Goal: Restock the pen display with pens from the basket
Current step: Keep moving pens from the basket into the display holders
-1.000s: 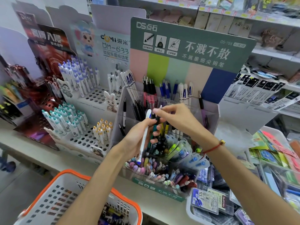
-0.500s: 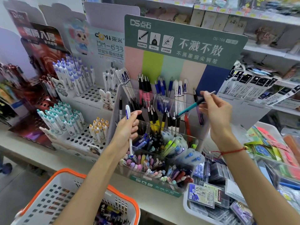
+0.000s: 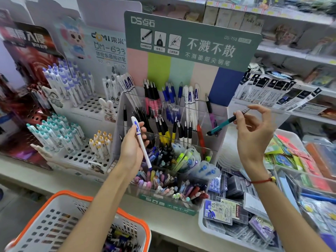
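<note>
The pen display [image 3: 164,113] fills the centre: a clear tiered rack under a green header card with white characters and pastel stripes of pink, lime, mint, beige and navy; its back tiers hold upright black, blue, white and yellow pens, and its front trays are packed with mixed pastel barrels; the basket [image 3: 54,220], white mesh with an orange rim, sits at 7 o'clock of the display, loose pens visible in its bottom; a white perforated stand [image 3: 80,153] of teal-capped and yellow-capped pens stands at 9 o'clock of the display; a white tray [image 3: 201,220] of boxed refills lies at 5 o'clock; the left hand [image 3: 131,148] is curled round a white pen [image 3: 141,140] with a blue clip and blue tip, cap up and tilted toward 11 o'clock, held over the display's left side; the right hand [image 3: 254,130], at 3 o'clock of the display, pinches a teal pen [image 3: 228,121] between thumb and forefinger near its silver end, the remaining fingers fanned out; that pen slants with its black tip toward 8 o'clock, near the rack's right edge.
</note>
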Available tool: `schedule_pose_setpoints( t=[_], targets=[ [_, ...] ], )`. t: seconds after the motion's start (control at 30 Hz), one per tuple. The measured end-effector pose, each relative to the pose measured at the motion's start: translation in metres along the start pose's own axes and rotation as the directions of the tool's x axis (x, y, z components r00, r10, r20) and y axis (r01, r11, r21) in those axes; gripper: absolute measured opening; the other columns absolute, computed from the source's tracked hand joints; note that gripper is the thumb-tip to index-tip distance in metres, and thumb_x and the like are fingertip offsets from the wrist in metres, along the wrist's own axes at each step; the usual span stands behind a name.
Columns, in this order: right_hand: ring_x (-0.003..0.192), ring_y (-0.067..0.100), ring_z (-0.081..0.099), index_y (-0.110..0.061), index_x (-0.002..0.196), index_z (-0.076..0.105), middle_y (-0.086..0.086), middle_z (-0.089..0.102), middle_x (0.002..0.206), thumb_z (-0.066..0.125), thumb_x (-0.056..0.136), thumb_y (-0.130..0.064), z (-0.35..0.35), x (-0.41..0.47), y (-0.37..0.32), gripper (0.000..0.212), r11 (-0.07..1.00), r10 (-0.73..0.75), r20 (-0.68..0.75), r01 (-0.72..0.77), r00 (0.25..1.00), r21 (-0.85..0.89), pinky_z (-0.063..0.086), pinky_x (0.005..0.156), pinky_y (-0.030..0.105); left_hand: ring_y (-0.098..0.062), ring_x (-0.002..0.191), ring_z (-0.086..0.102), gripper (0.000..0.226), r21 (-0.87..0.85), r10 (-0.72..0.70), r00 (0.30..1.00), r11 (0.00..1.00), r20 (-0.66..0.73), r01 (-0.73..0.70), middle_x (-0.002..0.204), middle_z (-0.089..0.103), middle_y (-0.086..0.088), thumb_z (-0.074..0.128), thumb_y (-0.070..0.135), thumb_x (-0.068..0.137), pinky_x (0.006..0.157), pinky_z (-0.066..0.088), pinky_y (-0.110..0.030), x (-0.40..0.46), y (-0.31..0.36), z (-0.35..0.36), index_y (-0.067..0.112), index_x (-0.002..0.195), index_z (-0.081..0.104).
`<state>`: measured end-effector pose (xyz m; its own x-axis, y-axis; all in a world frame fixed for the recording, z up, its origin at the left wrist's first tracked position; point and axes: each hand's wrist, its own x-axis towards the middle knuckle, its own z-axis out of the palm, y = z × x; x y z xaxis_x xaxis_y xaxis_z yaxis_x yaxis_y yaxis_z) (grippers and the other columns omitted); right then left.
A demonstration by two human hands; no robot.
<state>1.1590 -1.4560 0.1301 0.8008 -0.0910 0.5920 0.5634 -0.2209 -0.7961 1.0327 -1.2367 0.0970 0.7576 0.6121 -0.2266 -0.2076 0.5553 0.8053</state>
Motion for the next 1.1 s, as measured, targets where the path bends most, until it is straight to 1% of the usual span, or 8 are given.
schedule_pose_setpoints(
  t=[0.13, 0.3, 0.4, 0.5, 0.67, 0.87, 0.97, 1.1],
  targets=[
    [0.081, 0.011, 0.070, -0.018, 0.111, 0.057, 0.004, 0.071, 0.089, 0.067, 0.092, -0.019, 0.003, -0.006, 0.002, 0.021, 0.995, -0.072, 0.057, 0.075, 0.996, -0.061, 0.055, 0.076, 0.020, -0.005, 0.069, 0.049, 0.028, -0.006, 0.032, 0.999, 0.999, -0.017, -0.032, 0.086, 0.056, 0.004, 0.033, 0.023, 0.106, 0.072, 0.045, -0.021, -0.001, 0.002, -0.003, 0.015, 0.106, 0.060],
    [0.080, 0.001, 0.068, -0.013, 0.112, 0.058, -0.001, 0.069, 0.090, 0.067, 0.092, -0.018, 0.011, -0.013, -0.012, 0.022, 0.987, -0.163, 0.056, 0.163, 0.985, 0.003, 0.054, 0.076, 0.017, -0.005, 0.073, 0.050, 0.027, -0.013, 0.057, 0.996, 0.998, -0.061, -0.058, 0.087, 0.056, 0.005, 0.034, 0.025, 0.106, 0.074, 0.046, -0.022, -0.001, 0.010, -0.016, 0.016, 0.106, 0.060],
    [0.082, 0.008, 0.071, -0.011, 0.113, 0.055, 0.001, 0.070, 0.093, 0.066, 0.093, -0.016, 0.032, -0.023, -0.028, 0.023, 0.975, -0.199, 0.132, 0.183, 0.971, 0.124, 0.057, 0.073, 0.021, -0.005, 0.071, 0.046, 0.028, -0.027, 0.084, 0.989, 0.996, -0.120, -0.087, 0.084, 0.053, 0.005, 0.033, 0.025, 0.106, 0.072, 0.043, -0.020, 0.003, 0.021, -0.032, 0.016, 0.102, 0.059],
    [0.083, 0.012, 0.073, -0.017, 0.106, 0.053, 0.001, 0.072, 0.092, 0.065, 0.093, -0.018, 0.064, -0.041, -0.038, 0.018, 0.969, -0.157, 0.257, 0.098, 0.954, 0.226, 0.061, 0.071, 0.032, -0.005, 0.068, 0.044, 0.028, -0.048, 0.101, 0.979, 0.993, -0.177, -0.111, 0.084, 0.053, 0.005, 0.034, 0.025, 0.106, 0.071, 0.042, -0.019, 0.005, 0.031, -0.048, 0.017, 0.100, 0.060],
    [0.082, 0.007, 0.072, -0.021, 0.098, 0.053, 0.002, 0.074, 0.088, 0.064, 0.094, -0.018, 0.113, -0.071, -0.043, 0.013, 0.978, -0.117, 0.421, 0.032, 0.900, 0.204, 0.060, 0.073, 0.029, -0.007, 0.068, 0.045, 0.022, -0.091, 0.101, 0.970, 0.988, -0.220, -0.124, 0.081, 0.052, 0.004, 0.038, 0.022, 0.105, 0.070, 0.042, -0.021, 0.005, 0.039, -0.066, 0.016, 0.098, 0.058],
    [0.080, 0.007, 0.071, -0.019, 0.101, 0.056, 0.001, 0.074, 0.089, 0.063, 0.094, -0.024, 0.139, -0.084, -0.034, 0.011, 0.988, -0.112, 0.487, 0.045, 0.866, 0.146, 0.060, 0.072, 0.029, -0.003, 0.061, 0.055, 0.021, -0.089, 0.090, 0.969, 0.990, -0.228, -0.113, 0.080, 0.055, 0.004, 0.040, 0.022, 0.105, 0.073, 0.045, -0.022, -0.003, 0.040, -0.075, 0.015, 0.095, 0.058],
    [0.079, 0.006, 0.070, -0.011, 0.100, 0.064, -0.003, 0.072, 0.087, 0.066, 0.092, -0.021, 0.152, -0.091, -0.035, 0.012, 0.985, -0.172, 0.518, 0.137, 0.838, 0.107, 0.059, 0.071, 0.024, -0.001, 0.057, 0.057, 0.022, -0.097, 0.075, 0.968, 0.990, -0.239, -0.101, 0.080, 0.056, 0.004, 0.041, 0.023, 0.105, 0.070, 0.046, -0.021, -0.003, 0.041, -0.077, 0.015, 0.095, 0.059],
    [0.075, 0.016, 0.072, -0.010, 0.096, 0.070, 0.002, 0.075, 0.084, 0.067, 0.091, -0.024, 0.187, -0.104, -0.026, 0.015, 0.941, -0.257, 0.649, 0.338, 0.716, 0.000, 0.060, 0.066, 0.036, -0.005, 0.069, 0.055, 0.021, -0.103, 0.055, 0.967, 0.991, -0.247, -0.083, 0.083, 0.059, 0.004, 0.041, 0.023, 0.104, 0.070, 0.047, -0.020, -0.001, 0.041, -0.079, 0.016, 0.097, 0.059]
  ],
)
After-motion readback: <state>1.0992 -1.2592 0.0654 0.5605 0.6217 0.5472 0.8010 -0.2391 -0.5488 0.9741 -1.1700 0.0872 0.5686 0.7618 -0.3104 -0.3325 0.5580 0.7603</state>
